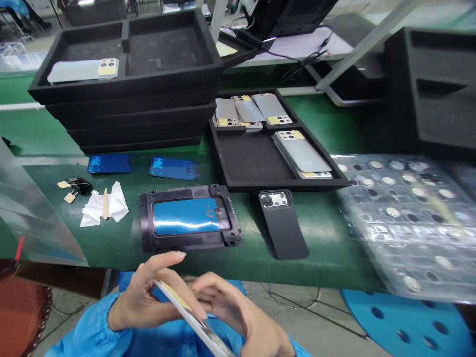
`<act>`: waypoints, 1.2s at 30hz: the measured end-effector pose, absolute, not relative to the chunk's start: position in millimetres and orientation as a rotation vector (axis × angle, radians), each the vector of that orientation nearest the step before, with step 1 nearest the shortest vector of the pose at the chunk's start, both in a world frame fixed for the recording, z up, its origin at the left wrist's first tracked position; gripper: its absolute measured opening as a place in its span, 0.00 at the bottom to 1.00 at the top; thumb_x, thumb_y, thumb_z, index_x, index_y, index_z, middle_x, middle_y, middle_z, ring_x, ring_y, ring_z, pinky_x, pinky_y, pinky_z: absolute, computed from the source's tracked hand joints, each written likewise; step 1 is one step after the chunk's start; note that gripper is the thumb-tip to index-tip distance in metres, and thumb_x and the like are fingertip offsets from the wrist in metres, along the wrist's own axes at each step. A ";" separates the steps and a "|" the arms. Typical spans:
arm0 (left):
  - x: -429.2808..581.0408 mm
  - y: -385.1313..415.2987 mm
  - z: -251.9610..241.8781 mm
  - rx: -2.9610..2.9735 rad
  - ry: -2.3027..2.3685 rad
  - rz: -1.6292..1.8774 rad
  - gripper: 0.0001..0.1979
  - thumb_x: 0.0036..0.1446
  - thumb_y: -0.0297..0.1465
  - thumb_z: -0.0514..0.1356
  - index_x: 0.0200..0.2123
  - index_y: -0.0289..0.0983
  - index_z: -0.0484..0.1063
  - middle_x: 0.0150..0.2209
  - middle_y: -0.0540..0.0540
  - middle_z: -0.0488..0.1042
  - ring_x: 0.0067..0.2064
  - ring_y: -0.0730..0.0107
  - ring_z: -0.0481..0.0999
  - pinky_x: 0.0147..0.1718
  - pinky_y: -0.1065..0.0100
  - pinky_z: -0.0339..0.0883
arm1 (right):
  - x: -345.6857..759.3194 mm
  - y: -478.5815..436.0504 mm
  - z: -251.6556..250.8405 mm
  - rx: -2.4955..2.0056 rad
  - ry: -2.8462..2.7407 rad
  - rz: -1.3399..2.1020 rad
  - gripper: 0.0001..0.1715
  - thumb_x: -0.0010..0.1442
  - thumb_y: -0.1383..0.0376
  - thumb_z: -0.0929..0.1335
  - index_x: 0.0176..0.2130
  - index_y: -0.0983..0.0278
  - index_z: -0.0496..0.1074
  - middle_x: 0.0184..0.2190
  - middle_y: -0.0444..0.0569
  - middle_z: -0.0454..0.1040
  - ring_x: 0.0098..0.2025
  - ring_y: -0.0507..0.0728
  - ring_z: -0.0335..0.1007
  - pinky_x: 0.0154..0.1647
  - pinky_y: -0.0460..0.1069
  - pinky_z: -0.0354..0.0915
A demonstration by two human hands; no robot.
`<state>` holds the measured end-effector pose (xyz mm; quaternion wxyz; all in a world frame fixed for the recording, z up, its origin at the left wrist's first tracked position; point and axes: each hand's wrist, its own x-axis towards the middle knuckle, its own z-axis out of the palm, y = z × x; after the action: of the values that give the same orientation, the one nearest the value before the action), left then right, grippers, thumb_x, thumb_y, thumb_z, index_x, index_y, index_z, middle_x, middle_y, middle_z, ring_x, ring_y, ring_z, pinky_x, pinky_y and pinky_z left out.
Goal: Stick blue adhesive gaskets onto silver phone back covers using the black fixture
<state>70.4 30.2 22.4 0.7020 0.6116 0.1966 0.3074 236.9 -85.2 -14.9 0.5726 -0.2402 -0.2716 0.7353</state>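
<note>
Green workbench [327,238]: black foam tray [282,186] of phone backs [301,154] mid-bench, black jig [189,218] near front edge. Below that edge, silver phone back [195,315] pinched between left hand [145,297] and right hand [238,307].

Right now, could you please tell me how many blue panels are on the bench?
3: one blue panel and another lie loose, a third sits in the black fixture.
</note>
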 end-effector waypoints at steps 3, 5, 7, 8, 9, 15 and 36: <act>78.2 37.4 31.6 1.439 0.432 0.820 0.26 0.62 0.39 0.68 0.62 0.46 0.70 0.34 0.45 0.86 0.36 0.61 0.86 0.38 0.63 0.81 | 252.3 -91.1 -2.9 -0.789 -0.781 1.575 0.52 0.35 0.52 0.86 0.58 0.51 0.73 0.57 0.53 0.79 0.60 0.64 0.76 0.63 0.57 0.68; 81.2 44.6 34.8 1.428 0.600 0.933 0.21 0.60 0.37 0.69 0.57 0.45 0.74 0.37 0.46 0.85 0.39 0.63 0.85 0.42 0.65 0.80 | 264.7 -93.9 7.9 -1.008 -0.907 1.375 0.45 0.44 0.52 0.84 0.59 0.51 0.73 0.60 0.56 0.76 0.62 0.65 0.74 0.63 0.57 0.70; 81.5 53.0 33.6 1.378 0.796 1.006 0.15 0.60 0.36 0.69 0.50 0.42 0.77 0.36 0.47 0.84 0.39 0.65 0.84 0.43 0.67 0.79 | 278.1 -92.9 17.6 -1.242 -1.037 1.136 0.37 0.52 0.54 0.82 0.58 0.53 0.74 0.63 0.58 0.74 0.65 0.67 0.72 0.63 0.58 0.70; 80.6 57.4 31.3 1.351 0.882 1.035 0.13 0.60 0.36 0.69 0.47 0.41 0.78 0.35 0.47 0.83 0.39 0.66 0.83 0.42 0.68 0.78 | 285.0 -90.3 21.0 -1.348 -1.103 1.013 0.34 0.55 0.56 0.80 0.58 0.54 0.73 0.64 0.59 0.73 0.66 0.68 0.70 0.65 0.60 0.69; 79.4 61.8 28.2 1.327 0.949 1.065 0.11 0.61 0.36 0.69 0.46 0.41 0.78 0.35 0.48 0.83 0.39 0.67 0.83 0.42 0.70 0.77 | 291.8 -86.3 23.1 -1.441 -1.168 0.895 0.32 0.57 0.58 0.79 0.59 0.55 0.73 0.65 0.59 0.72 0.67 0.68 0.68 0.66 0.62 0.68; 73.5 80.7 12.0 1.281 1.087 1.092 0.09 0.63 0.36 0.67 0.44 0.40 0.79 0.43 0.46 0.82 0.47 0.68 0.81 0.50 0.71 0.72 | 323.8 -47.7 15.4 -1.698 -1.388 0.737 0.37 0.62 0.56 0.75 0.66 0.55 0.64 0.67 0.56 0.69 0.70 0.69 0.64 0.71 0.67 0.61; 102.5 95.9 2.0 1.292 1.096 0.892 0.30 0.52 0.38 0.71 0.56 0.40 0.67 0.58 0.40 0.74 0.60 0.56 0.75 0.57 0.60 0.72 | 350.1 -22.3 16.9 -1.720 -1.518 0.894 0.41 0.62 0.57 0.73 0.69 0.52 0.58 0.68 0.53 0.68 0.70 0.68 0.63 0.70 0.66 0.63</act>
<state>102.5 95.9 2.0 0.5758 0.5516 0.4680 0.3810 350.1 -22.3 16.9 0.3332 -0.6588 -0.5813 0.3423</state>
